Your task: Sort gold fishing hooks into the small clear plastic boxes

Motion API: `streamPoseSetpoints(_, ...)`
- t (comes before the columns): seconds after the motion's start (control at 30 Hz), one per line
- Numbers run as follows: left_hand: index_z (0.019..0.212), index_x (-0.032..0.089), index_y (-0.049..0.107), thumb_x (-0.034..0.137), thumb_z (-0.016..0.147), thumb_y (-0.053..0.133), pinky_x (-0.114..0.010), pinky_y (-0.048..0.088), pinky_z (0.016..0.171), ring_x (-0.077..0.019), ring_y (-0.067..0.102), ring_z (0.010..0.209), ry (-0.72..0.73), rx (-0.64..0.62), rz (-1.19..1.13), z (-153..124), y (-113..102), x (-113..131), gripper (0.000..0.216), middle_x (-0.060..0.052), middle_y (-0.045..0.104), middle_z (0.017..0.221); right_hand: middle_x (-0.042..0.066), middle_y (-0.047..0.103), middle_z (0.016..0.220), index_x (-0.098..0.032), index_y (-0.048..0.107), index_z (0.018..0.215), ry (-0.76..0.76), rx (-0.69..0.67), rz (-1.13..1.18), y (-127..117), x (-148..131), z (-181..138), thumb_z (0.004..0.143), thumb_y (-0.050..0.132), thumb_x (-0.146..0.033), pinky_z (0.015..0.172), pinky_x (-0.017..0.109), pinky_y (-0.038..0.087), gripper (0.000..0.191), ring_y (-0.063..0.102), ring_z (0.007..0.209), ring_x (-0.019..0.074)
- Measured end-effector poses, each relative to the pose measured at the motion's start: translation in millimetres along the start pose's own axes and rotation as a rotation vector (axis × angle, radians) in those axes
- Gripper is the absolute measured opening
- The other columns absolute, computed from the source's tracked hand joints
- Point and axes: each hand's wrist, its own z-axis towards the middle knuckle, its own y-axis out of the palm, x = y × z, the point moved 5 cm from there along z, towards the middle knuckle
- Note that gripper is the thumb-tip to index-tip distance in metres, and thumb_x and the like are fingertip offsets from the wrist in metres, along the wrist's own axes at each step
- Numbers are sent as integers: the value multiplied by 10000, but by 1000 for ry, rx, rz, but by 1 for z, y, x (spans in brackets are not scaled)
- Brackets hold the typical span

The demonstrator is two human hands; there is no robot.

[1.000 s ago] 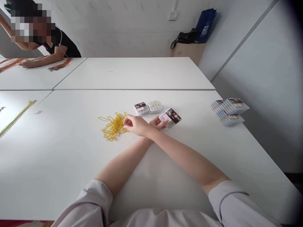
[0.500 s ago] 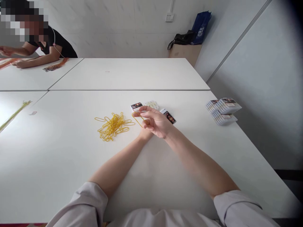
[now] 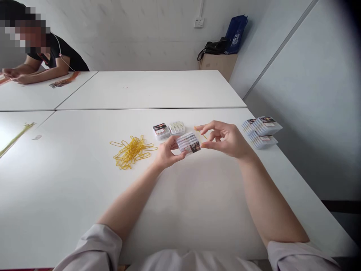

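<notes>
My left hand grips a stack of small clear plastic cases with dark printed labels, thumb in front and fingers behind, tilted above the table. At the stack's right end, my right hand holds a yellow rubber band spread between thumb and fingers. Whether the band touches the cases I cannot tell. Left of my left hand lies a loose pile of yellow rubber bands. Just behind it are a labelled case stack and a clear case with pale contents.
Several stacks of cases stand by the right table edge. Across the white tables, a co-worker leans at the far left over orange strips. A greenish-yellow bundle lies left. Bags rest on a box beyond.
My right hand has moved right, its fingers spreading the rubber band. The case stack in my left hand, hidden before, now shows. The co-worker's hands have come together.
</notes>
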Motion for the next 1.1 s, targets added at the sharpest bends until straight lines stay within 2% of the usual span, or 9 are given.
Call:
streamPoseSetpoints(0.13,1280,183,512,324,730,793,-349,621,860,-224,767,903,36,-74,-13,-2,3,-1,634,-62,748,936,21,679,1360,-307,704,1145,-12,-147,-438,7,6,-1,751,829,-471,787,372,541,445,653,649,141)
streamPoseSetpoints(0.27,1494,221,360,267,740,771,-330,617,853,-191,761,859,128,-137,32,-3,8,1,860,-19,740,895,13,634,1404,-316,647,1256,53,-294,-610,20,17,2,737,797,-550,746,371,536,589,673,750,181)
streamPoseSetpoints(0.37,1508,261,422,260,753,754,-326,606,891,-183,755,899,191,-193,120,-4,11,1,826,-43,749,1076,23,670,1275,-292,639,1215,102,-378,-637,29,22,3,719,793,-542,711,344,505,576,683,874,222)
streamPoseSetpoints(0.43,1478,288,495,273,752,762,-338,592,937,-197,746,967,212,-200,141,-5,11,1,774,-51,728,1212,30,673,1208,-282,641,1173,132,-411,-628,33,26,3,712,790,-547,699,336,483,553,678,919,242)
streamPoseSetpoints(0.5,1448,308,548,285,736,785,-352,577,976,-214,739,1008,205,-185,128,-5,10,0,751,-48,722,1250,41,670,1179,-275,640,1150,156,-421,-608,35,31,2,707,788,-574,700,341,467,555,672,938,259)
streamPoseSetpoints(0.73,1316,278,673,279,686,819,-367,571,992,-217,742,974,166,-95,41,-6,9,3,647,-52,751,1188,47,672,1168,-283,647,1135,194,-368,-481,36,41,5,630,849,-575,732,349,454,617,644,991,275)
streamPoseSetpoints(0.87,1293,237,670,307,695,820,-362,586,963,-213,749,936,54,-26,16,-5,7,2,620,-51,770,1065,37,697,1025,-254,637,1126,315,-390,-339,31,51,5,615,865,-565,680,324,444,640,636,858,230)
streamPoseSetpoints(1.0,1330,180,616,383,711,834,-358,603,899,-234,758,917,-88,64,-185,-5,9,-4,687,-79,761,979,46,685,1076,-225,638,1189,367,-422,-58,34,63,6,657,851,-527,679,313,468,648,602,784,173)
streamPoseSetpoints(1.1,1329,163,583,458,693,851,-350,603,865,-247,755,937,-155,151,-411,-4,14,-10,751,-111,759,1024,23,660,933,-191,674,1048,407,-331,78,41,71,9,661,849,-518,599,277,429,536,555,715,143)
